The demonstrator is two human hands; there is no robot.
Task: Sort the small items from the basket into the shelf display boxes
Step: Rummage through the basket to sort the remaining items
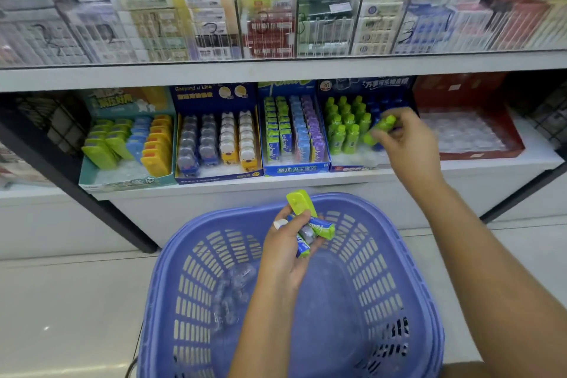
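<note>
- Right hand (405, 138): grip closed round a green bottle-shaped item (379, 129), over the right side of the bottle display box (368, 84) on the lower shelf (276, 186); not yet seated.
- Left hand (288, 252): grip holding a yellow-green case (300, 202) and green packets (322, 228) above the basket (374, 270).
- Left to sort: those pieces, plus clear-wrapped items (233, 288) on the basket floor.
- Progress, judged: late.
- Nearby: red box (460, 89) at the shelf's right end; nothing blocks the reach.

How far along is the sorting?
Done: the display boxes look mostly filled. In hand: the right hand holds a green bottle at the bottle box; the left hand grips a green case and packets. Left: those, plus a few clear-wrapped items in the basket.
</note>
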